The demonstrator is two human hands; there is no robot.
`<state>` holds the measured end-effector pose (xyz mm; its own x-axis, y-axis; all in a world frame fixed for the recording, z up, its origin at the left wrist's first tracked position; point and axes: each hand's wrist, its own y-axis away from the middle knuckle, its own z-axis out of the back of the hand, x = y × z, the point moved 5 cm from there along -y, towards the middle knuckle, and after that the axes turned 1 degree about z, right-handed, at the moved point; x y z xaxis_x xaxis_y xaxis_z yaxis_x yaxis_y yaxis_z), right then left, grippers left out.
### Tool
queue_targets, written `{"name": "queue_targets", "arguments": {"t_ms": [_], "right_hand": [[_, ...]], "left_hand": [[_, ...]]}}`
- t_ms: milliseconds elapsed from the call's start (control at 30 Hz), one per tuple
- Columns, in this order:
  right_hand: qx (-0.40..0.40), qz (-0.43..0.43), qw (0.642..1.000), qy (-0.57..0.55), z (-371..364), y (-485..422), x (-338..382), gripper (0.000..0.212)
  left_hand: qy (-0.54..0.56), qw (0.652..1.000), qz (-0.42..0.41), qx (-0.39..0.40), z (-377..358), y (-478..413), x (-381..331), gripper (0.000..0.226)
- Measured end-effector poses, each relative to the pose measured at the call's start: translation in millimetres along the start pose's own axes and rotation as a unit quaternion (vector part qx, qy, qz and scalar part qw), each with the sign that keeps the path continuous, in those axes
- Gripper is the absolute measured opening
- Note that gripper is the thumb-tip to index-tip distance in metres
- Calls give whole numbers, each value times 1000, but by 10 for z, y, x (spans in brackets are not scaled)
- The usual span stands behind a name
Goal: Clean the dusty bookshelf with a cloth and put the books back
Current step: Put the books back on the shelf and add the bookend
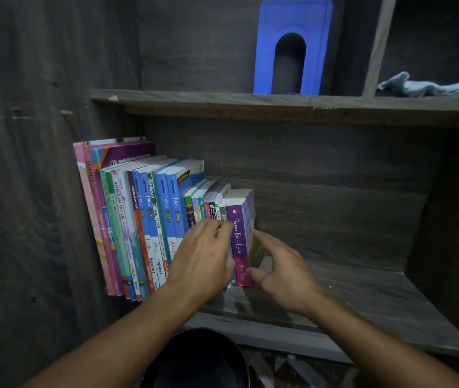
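A row of books (pixel 144 219) stands upright at the left end of the lower shelf (pixel 363 292) of a dark wooden bookshelf. The rightmost is a purple book (pixel 241 233) with a white spine title. My left hand (pixel 203 259) lies flat against the spines of the small books just left of it, fingers spread. My right hand (pixel 281 264) presses on the purple book's right cover, thumb at its lower spine. A light blue cloth (pixel 430 86) lies crumpled on the upper shelf at the right.
A blue plastic bookend (pixel 292 46) stands on the upper shelf (pixel 222 98). A vertical divider (pixel 377 46) separates it from the cloth's compartment. The lower shelf's right half is bare. A dark round object (pixel 197 359) sits below the shelf front edge.
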<state>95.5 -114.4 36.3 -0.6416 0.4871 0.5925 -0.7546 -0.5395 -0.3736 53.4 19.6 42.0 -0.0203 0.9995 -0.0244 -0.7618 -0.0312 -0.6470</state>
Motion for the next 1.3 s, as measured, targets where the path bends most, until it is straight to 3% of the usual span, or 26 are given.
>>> {"name": "queue_targets", "arguments": {"t_ms": [167,367,633,1000,1300], "right_hand": [[1,18,994,105,271,190,150,80],[-25,35,982,187,820,383,587,78],[-90,87,964,233,1426,261,1080,80],[-153,119,937,292,2109,-465,1521,80],[-173,93,934,298,2476,-1462,1578,78]], "left_hand": [[-56,998,-30,-17,269,-5,-128,57],[-67,995,-54,-46,725,-173,-204,73],[-57,987,-56,-136,1511,-645,-315,69],[-24,979,-45,-196,2164,-1486,-303,74],[-25,983,-22,-179,2056,-2534,-230,71]]}}
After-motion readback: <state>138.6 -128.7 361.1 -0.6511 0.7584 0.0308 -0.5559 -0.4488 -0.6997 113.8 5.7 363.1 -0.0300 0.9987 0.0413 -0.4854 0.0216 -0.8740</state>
